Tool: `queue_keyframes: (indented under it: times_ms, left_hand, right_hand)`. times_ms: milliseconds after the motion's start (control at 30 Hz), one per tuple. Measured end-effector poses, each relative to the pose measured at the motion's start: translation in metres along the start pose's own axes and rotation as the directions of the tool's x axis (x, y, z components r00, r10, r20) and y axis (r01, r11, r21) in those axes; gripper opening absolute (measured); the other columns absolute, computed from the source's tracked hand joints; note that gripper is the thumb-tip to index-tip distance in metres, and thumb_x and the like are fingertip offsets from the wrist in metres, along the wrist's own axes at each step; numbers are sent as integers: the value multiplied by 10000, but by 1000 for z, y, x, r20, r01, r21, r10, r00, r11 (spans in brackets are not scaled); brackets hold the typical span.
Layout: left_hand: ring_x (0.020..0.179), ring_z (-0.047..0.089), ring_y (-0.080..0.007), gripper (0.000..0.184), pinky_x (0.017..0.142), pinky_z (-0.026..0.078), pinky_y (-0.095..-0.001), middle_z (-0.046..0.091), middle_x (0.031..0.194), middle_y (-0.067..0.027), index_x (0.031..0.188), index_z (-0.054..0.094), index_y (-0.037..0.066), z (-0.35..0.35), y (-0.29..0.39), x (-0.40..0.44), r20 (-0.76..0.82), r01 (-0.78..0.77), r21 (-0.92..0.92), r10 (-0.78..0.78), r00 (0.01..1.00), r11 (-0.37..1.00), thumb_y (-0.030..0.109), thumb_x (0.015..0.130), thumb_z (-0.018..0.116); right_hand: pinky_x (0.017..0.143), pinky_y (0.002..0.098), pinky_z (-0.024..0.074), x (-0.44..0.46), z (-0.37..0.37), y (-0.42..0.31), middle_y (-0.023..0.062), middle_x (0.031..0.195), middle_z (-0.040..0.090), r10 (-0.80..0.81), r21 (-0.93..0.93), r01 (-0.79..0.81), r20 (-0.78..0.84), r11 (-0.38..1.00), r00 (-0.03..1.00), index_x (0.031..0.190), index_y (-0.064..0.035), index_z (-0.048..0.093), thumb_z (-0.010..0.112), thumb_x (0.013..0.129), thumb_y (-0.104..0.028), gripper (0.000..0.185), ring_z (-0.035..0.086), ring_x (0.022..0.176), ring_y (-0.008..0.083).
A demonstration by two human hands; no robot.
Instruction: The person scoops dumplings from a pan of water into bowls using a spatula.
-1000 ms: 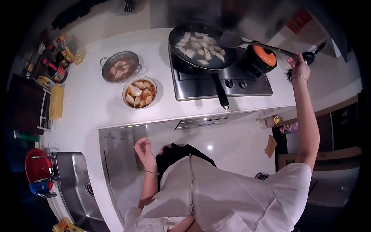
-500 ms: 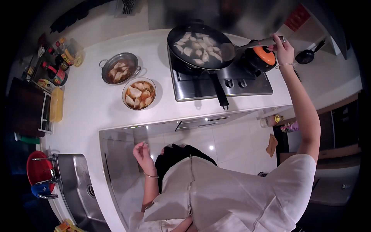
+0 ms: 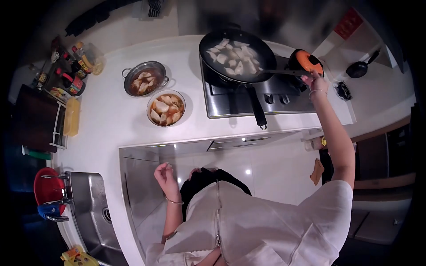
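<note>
My right hand [image 3: 316, 82] is closed on the handle of a dark spatula [image 3: 286, 72], whose head dips into the right side of a black wok [image 3: 267, 57]. Pale dumplings [image 3: 234, 55] lie in liquid in the wok on the steel stove [image 3: 288, 103]. Over the floor, in front of my body, my left hand [image 3: 166, 179] has its fingers curled, and whether anything is in them is hard to make out. Left of the stove, a metal pan [image 3: 144, 79] and a round bowl [image 3: 166, 107] each hold dumplings in reddish broth.
A pot with an orange lid [image 3: 309, 63] stands behind my right hand. Sauce bottles [image 3: 73, 80] are at the back left, near a yellow box [image 3: 71, 117]. A sink [image 3: 93, 213] and red basin [image 3: 48, 186] lie lower left. The wok handle [image 3: 256, 106] juts over the counter's front edge.
My right hand has moved down and left with the spatula, and the spatula's head has gone from the wok's right rim in among the dumplings. The view has shifted slightly.
</note>
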State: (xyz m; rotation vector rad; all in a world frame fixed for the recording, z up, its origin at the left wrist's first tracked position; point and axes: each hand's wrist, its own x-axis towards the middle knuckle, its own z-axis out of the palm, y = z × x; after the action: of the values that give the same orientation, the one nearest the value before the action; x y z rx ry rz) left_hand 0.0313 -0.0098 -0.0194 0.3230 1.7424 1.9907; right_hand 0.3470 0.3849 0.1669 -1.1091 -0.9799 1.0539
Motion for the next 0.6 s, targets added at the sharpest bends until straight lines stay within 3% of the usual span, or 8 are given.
queue_keyframes:
  times_ms: [67, 200, 500, 600]
  left_hand:
    - [755, 438, -79, 145, 649, 370, -194, 473, 840, -14, 897, 440, 77, 0, 2, 0, -2, 4, 3, -4, 1000, 1000, 93, 761, 490]
    - [758, 439, -79, 146, 650, 370, -196, 473, 843, -14, 899, 439, 77, -2, 0, 2, 6, -12, 21, 12, 1000, 1000, 93, 762, 488]
    - [759, 440, -81, 153, 645, 373, -198, 472, 857, -18, 904, 438, 72, -1, 1, 4, 16, -12, 22, 12, 1000, 1000, 95, 762, 490]
    - [754, 439, -81, 152, 640, 371, -198, 471, 850, -17, 901, 439, 71, 0, 3, 5, 6, -19, -1, 19, 1000, 1000, 90, 759, 490]
  right_hand:
    - [514, 299, 513, 2, -7, 14, 125, 743, 512, 145, 98, -140, -41, 985, 989, 843, 61, 478, 458, 788, -113, 183, 556, 525, 248]
    - [574, 317, 512, -10, -7, 28, 147, 771, 510, 231, 151, -224, -32, 963, 972, 847, 43, 479, 426, 808, -150, 204, 559, 643, 281]
    - [633, 336, 495, -5, -20, 58, 137, 797, 508, 234, 236, -237, 43, 942, 971, 851, 20, 479, 429, 808, -168, 200, 548, 658, 270]
    - [649, 345, 486, -3, -20, 68, 144, 786, 506, 299, 264, -295, 26, 918, 954, 865, 17, 481, 433, 807, -173, 205, 542, 667, 267]
